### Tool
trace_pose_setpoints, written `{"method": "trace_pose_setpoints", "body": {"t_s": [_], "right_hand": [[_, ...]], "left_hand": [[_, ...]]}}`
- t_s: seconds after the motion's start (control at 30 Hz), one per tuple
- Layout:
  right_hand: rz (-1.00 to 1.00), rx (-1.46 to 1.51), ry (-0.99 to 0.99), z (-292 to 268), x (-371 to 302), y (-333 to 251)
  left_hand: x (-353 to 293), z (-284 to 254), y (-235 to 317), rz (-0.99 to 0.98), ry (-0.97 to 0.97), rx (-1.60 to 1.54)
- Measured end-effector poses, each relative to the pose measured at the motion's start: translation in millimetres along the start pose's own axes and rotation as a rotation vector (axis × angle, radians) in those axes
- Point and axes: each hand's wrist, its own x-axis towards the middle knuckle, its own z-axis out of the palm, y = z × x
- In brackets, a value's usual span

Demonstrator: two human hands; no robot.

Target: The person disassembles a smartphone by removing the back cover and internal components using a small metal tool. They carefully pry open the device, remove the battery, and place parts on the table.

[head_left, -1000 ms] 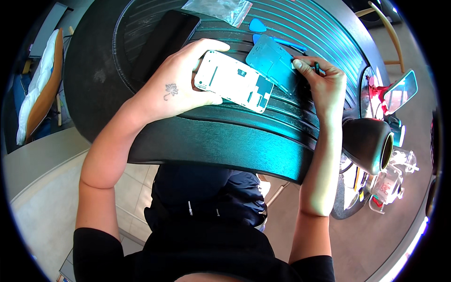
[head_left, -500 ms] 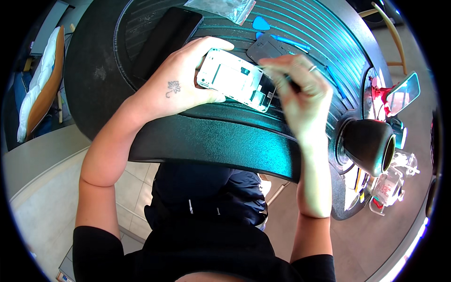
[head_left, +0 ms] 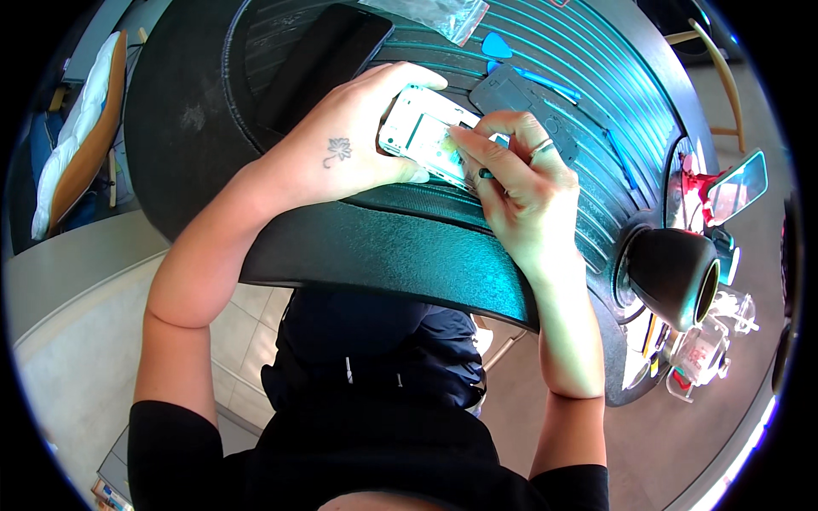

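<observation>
My left hand (head_left: 354,136) is closed round the left end of an opened white smartphone (head_left: 429,123), thumb along the near edge and fingers along the far one. The phone is tilted above the table, its inner side bared under bright light. Over its right half is my right hand (head_left: 524,175), fingers pinched together, fingertips at the phone's inside. A small dark tip (head_left: 486,173) shows between those fingers; its kind cannot be made out. Just beyond the right hand lies a dark grey phone back cover (head_left: 520,102). A black phone (head_left: 328,60) lies beyond my left hand.
On the ribbed black table (head_left: 383,243) lie a blue pick (head_left: 496,45), a blue pry tool (head_left: 550,83), another blue stick (head_left: 620,157) and a clear plastic bag (head_left: 447,15). At the right stand a black pot (head_left: 669,277), a phone on a red stand (head_left: 737,189) and clear plastic cups (head_left: 703,345).
My right hand has moved left over the phone, its fingertips now at the phone's middle. The view has shifted slightly, and more of the grey back cover shows.
</observation>
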Motion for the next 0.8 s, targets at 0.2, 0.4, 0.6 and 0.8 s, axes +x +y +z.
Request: {"method": "trace_pose_setpoints", "body": {"t_s": [0.2,0.4,0.6,0.8], "right_hand": [[0.087,0.185,-0.003,-8.1,1.6,0.6],[0.03,0.26,-0.125,-13.5,-0.6,-1.4],[0.11,0.143,0.053,-36.1,9.1,6.0],[0.553,-0.031,0.014,-55.9,1.9,41.8]], "left_hand": [[-0.8,0.3,-0.4,-0.003,0.008,0.034],[-1.3,0.5,-0.4,0.02,0.011,0.039],[-2.8,-1.4,-0.7,0.021,0.006,0.056],[-0.9,-4.2,0.9,-0.087,-0.063,-0.063]]}}
